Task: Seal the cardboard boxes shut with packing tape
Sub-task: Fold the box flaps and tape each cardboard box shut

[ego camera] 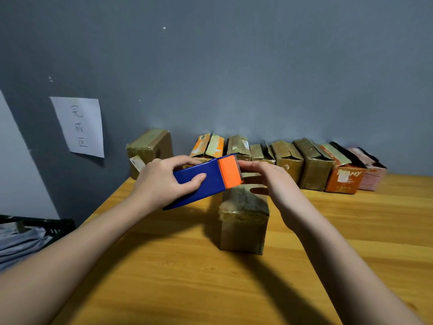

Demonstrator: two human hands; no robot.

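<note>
Fingers [187, 181] grip dispenser [208, 181], perhaps tape.

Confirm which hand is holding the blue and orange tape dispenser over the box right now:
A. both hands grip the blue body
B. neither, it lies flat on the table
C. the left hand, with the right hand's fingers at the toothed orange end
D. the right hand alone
C: the left hand grips the blue body of the tape dispenser, while the right hand reaches its fingertips to the serrated orange end above the box.
</note>
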